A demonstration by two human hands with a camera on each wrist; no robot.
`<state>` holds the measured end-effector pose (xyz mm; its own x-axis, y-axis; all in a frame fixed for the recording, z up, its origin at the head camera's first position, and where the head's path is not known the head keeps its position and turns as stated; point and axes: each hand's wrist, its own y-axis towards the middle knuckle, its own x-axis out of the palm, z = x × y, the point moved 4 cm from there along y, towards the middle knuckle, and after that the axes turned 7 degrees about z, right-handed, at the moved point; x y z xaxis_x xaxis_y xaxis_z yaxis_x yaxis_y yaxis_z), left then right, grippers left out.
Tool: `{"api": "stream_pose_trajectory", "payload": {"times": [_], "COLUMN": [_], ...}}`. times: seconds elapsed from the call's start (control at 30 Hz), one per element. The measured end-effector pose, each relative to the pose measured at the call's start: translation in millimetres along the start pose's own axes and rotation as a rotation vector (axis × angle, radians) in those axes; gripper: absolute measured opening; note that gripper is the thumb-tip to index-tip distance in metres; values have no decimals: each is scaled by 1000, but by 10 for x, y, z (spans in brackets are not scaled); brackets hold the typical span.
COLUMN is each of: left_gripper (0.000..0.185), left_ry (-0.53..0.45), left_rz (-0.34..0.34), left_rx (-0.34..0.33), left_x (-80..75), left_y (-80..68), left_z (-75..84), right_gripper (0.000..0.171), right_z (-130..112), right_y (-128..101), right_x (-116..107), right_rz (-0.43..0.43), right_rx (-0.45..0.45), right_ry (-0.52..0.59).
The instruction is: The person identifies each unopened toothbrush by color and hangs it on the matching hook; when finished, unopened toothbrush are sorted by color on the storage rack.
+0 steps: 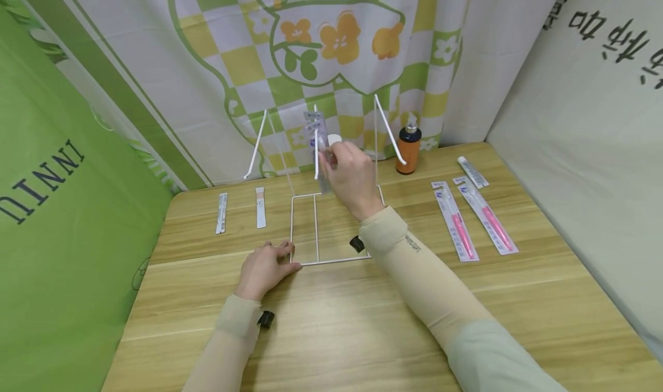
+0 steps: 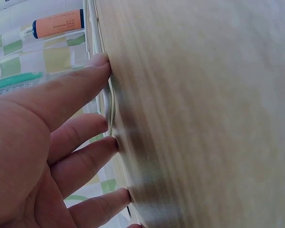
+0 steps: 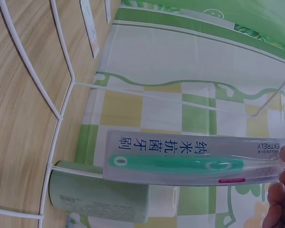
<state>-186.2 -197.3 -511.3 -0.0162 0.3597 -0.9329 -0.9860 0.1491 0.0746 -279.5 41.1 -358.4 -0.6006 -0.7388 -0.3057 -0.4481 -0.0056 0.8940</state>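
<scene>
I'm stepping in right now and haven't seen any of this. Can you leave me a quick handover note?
Left hand: fingers pressing the wire rack base at its front corner.
Right hand: pinching a packaged green toothbrush at the rack's middle hook.
Done: no package visibly hangs yet.
Left: two pink toothbrushes, a tube and two packets lie on the table.

Looks like a makeshift recording booth: wooden table (image 1: 331, 323) boxed in by hung printed cloths (image 1: 331, 46), toiletries laid out in neat rows.
</scene>
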Motion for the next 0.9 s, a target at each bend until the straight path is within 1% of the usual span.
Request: {"api": "stream_pose_trajectory", "payload": {"times": [0.43, 0.9], "left_gripper": [62, 61], "left_ry": [6, 7], "left_rz": [1, 9], "left_rx": [-4, -11], "left_x": [-8, -27], "left_y": [-9, -16], "left_z": [9, 25], "right_gripper": [17, 16], "right_z": [36, 39], "right_y": [4, 16], "right_x": [30, 27], "right_rz": [10, 22], "right_rx": [21, 12], "right_ry": [21, 24]}}
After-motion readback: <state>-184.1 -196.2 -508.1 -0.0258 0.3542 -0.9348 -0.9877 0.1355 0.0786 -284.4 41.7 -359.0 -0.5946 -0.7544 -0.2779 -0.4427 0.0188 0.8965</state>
